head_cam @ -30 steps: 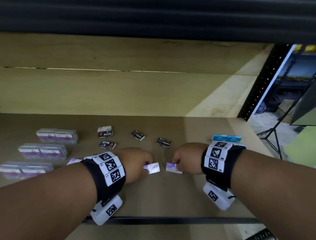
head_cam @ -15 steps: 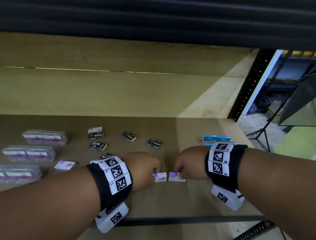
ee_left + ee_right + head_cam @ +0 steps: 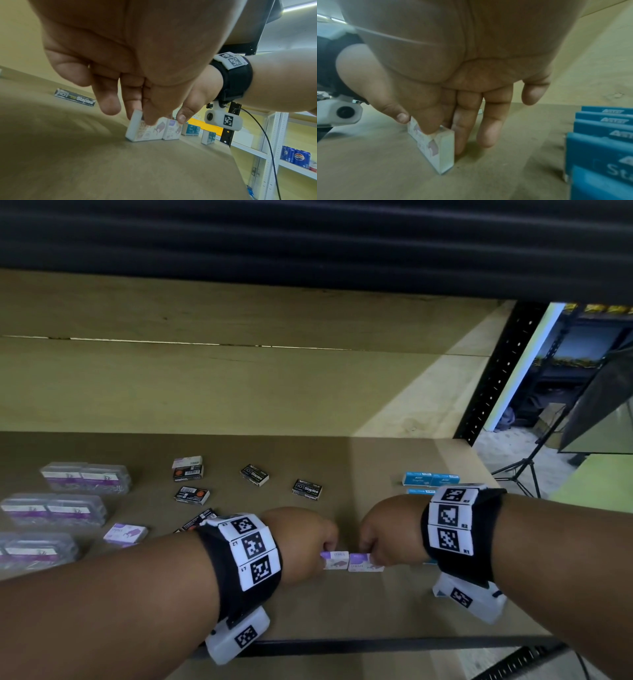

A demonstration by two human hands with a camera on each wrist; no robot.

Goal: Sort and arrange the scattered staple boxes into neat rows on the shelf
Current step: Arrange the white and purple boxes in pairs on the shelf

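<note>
Two small white-and-purple staple boxes stand side by side, touching, near the front middle of the brown shelf (image 3: 342, 604). My left hand (image 3: 308, 542) pinches the left box (image 3: 336, 560) (image 3: 145, 131) between thumb and fingers. My right hand (image 3: 383, 529) pinches the right box (image 3: 363, 563) (image 3: 436, 146) the same way. Both boxes stand on the shelf board. A third white-and-purple box (image 3: 125, 533) lies apart at the left.
Black staple boxes (image 3: 306, 489) (image 3: 75, 97) lie scattered at mid-shelf. Clear plastic cases (image 3: 85, 477) with purple labels sit in rows at the left. Blue staple boxes (image 3: 430, 479) (image 3: 600, 135) stand in rows at the right, close to my right wrist. The black front rail (image 3: 376, 645) edges the shelf.
Both hands brought their boxes together; the gap between the two white-and-purple boxes has closed and they now touch on the shelf.
</note>
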